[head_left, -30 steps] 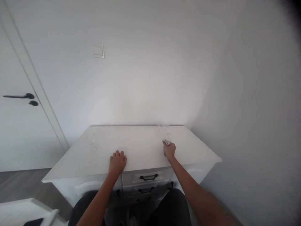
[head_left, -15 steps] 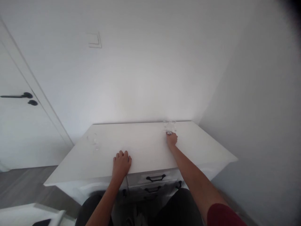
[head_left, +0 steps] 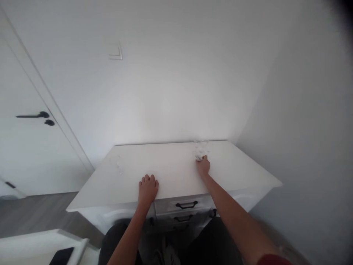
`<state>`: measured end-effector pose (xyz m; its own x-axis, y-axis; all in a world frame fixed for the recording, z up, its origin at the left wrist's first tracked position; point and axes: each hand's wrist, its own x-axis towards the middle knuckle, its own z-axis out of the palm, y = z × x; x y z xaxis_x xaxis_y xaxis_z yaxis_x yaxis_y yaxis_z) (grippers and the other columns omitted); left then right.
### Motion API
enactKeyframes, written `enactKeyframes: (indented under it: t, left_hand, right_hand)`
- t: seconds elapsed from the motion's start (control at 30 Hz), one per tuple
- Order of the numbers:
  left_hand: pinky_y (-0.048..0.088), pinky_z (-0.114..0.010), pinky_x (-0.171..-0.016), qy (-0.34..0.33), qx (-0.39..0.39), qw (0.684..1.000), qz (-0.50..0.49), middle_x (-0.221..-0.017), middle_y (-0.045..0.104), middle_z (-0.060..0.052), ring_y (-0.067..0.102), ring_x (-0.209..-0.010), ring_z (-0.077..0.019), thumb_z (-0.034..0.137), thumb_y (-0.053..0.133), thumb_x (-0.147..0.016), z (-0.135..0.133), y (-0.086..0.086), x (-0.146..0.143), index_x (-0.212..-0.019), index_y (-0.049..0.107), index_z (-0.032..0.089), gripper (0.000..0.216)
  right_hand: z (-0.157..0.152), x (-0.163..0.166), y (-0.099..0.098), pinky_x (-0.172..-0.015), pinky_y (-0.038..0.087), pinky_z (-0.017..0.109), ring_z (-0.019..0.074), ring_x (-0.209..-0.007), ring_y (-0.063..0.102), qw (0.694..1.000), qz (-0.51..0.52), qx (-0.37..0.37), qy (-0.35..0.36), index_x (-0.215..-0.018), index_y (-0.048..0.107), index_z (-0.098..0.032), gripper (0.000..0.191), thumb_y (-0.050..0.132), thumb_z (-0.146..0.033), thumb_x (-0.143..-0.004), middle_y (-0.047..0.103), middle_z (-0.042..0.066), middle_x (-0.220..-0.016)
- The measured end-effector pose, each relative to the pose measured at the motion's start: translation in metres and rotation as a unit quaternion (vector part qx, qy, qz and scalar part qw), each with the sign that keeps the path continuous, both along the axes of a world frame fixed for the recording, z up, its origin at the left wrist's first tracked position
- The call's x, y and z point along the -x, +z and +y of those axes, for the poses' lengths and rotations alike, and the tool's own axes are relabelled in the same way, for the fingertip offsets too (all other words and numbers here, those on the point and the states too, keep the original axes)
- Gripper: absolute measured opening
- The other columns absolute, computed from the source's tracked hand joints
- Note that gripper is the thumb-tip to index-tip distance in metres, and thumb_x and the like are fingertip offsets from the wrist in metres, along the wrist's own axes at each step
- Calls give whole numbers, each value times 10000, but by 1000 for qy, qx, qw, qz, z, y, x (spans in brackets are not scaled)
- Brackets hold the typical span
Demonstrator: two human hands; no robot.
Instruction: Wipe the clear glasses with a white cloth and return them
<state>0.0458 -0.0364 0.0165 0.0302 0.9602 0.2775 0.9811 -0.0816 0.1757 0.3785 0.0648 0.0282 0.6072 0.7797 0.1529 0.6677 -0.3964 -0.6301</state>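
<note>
My left hand (head_left: 148, 187) lies flat on the white dresser top (head_left: 171, 173) near its front edge and holds nothing. My right hand (head_left: 204, 166) reaches further back on the right, its fingers closed round a small greyish thing (head_left: 198, 158) that I cannot make out. Just beyond its fingertips, near the back wall, stands a clear glass (head_left: 200, 146). A second faint clear glass (head_left: 118, 165) stands on the left part of the top, apart from both hands.
The dresser sits in a corner, with a wall behind it and another on its right. Drawers with black handles (head_left: 186, 204) face me below the top. A white door with a black lever (head_left: 34, 116) is at the left. A white edge (head_left: 41, 239) shows at the lower left.
My right hand has moved away from me across the top, up to the clear glass at the back. My left hand has stayed flat near the front edge. The view has shifted slightly.
</note>
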Motion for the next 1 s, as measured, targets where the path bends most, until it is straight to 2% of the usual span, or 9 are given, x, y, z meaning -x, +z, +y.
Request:
enactKeyframes:
  t: [0.07,0.13,0.23,0.33,0.4,0.53,0.63,0.8,1.0]
  left_hand:
    - [443,-402,-924,8,-22,995,-96,-1018,661,-116,618,-1026,-276,321,461,-1044,-9,3,2,-963,635,182,237]
    - [450,-346,-856,56,-86,962,-253,-872,634,-56,616,-884,-220,342,444,-1055,-19,9,8,-904,575,210,239]
    - [451,-290,-756,152,-209,843,-472,-749,555,14,569,-727,-168,315,372,-1058,-29,26,28,-1013,540,230,193]
    - [457,-270,-700,267,-294,713,-578,-724,493,41,547,-680,-153,297,318,-1052,-26,45,57,-1160,490,231,214]
    - [467,-270,-670,315,-297,669,-604,-748,518,37,553,-654,-150,397,303,-1078,-20,54,76,-1295,449,227,312]
    - [462,-250,-584,263,-144,654,-695,-817,663,-24,600,-586,-146,664,213,-1072,1,56,102,-1546,312,251,637]
    - [503,-249,-596,209,-60,594,-775,-931,752,-105,695,-648,-174,753,137,-1043,20,50,119,-1650,204,304,758]
    - [602,-301,-727,112,-45,503,-856,-1240,758,-220,798,-867,-218,784,84,-1020,38,42,142,-1695,151,375,792]
    - [643,-325,-805,44,-7,461,-886,-1403,694,-212,799,-1026,-221,720,304,-1058,46,53,141,-1676,242,383,707]
  right_hand:
    - [-20,10,-5,-843,468,311,267,-1047,709,998,-38,13,56,-1232,665,-128,281,630,-279,-998,754,166,-1114]
    - [-38,19,-10,-867,446,318,278,-1100,679,983,-129,36,128,-1193,664,-133,236,624,-236,-985,724,173,-1157]
    - [-54,26,-16,-840,423,318,279,-1095,662,945,-258,60,193,-1204,643,-132,235,584,-209,-990,696,168,-1166]
    - [-56,27,-19,-771,403,316,269,-1036,673,937,-283,68,194,-1162,637,-139,195,573,-233,-1004,697,140,-1108]
    - [-53,26,-20,-736,387,320,267,-1013,676,934,-291,67,195,-1134,635,-146,169,571,-230,-1002,697,127,-1082]
    - [-50,24,-22,-718,369,324,258,-990,677,935,-293,62,189,-1129,629,-146,162,560,-219,-1002,698,125,-1071]
    - [-51,24,-21,-733,371,319,255,-1000,674,937,-286,66,191,-1139,628,-143,171,572,-225,-1000,701,131,-1089]
    - [-53,26,-16,-738,370,316,251,-999,676,939,-273,73,196,-1142,635,-143,174,569,-208,-994,710,129,-1102]
    - [-49,24,-18,-751,374,318,255,-1005,669,942,-270,64,191,-1133,639,-148,168,561,-185,-989,708,129,-1103]
